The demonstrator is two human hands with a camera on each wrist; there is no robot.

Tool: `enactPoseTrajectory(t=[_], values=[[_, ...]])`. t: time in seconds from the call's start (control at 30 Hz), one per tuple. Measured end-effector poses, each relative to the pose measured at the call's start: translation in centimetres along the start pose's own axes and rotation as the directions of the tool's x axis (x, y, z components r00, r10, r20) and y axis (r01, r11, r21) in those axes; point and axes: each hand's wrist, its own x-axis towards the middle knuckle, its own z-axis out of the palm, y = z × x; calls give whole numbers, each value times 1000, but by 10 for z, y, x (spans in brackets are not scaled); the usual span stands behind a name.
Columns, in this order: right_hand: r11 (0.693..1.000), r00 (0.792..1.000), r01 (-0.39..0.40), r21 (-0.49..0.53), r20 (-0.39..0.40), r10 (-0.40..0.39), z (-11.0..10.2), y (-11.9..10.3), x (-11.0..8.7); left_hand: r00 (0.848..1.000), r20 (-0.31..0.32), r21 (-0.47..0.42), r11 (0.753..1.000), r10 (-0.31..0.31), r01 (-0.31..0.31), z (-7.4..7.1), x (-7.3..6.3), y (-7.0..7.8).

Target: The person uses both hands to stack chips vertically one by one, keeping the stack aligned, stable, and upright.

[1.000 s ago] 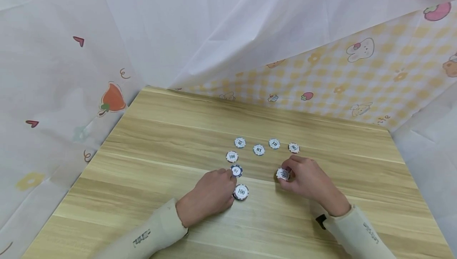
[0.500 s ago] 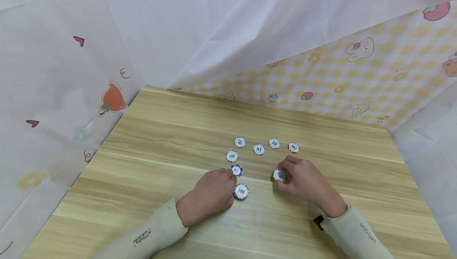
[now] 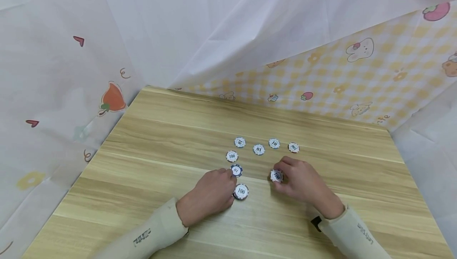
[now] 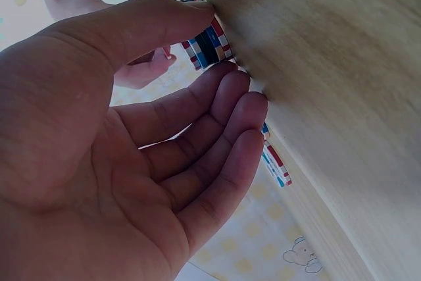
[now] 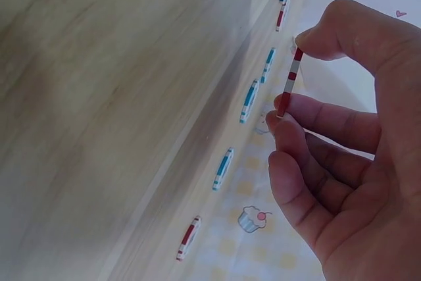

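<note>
R hand (image 3: 304, 184) had a narrow grip: thumb & fingers pinched the held chip (image 3: 276, 176), its 100 face up, edge red & white, clear of the table (image 3: 171, 136) per R wrist view. It was R of the near pile (image 3: 242, 191), well apart.

L hand (image 3: 208, 195) was right beside the near pile, fingers half-curled; L wrist view showed red/white/blue chip edges btwn thumb & index. Grip narrow there, can't tell if it pressed. Near pile had a 100 on top.

Just beyond: dark-blue 10 chip (image 3: 237, 170) by L fingertips, then a loose 100 chip (image 3: 232, 156). Farther back, 3 light-blue 10 chips (image 3: 259, 149) & a red-edged 100 chip (image 3: 294, 147), all flat, apart. Bg: white cloth (image 3: 171, 25), yellow check cloth (image 3: 332, 68) w/ cartoon prints.
</note>
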Motion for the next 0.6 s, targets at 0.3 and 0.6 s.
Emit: enactPoseTrajectory(t=[0.3,0.6], values=[[999,999,34,-10,-17,-34,1,-6,2,1000,14,-25,1000,-8,8,-2,1,0],[998,997,67,-18,-31,-68,1,-11,4,1000,7,-14,1000,-1,1,-3,0,0]])
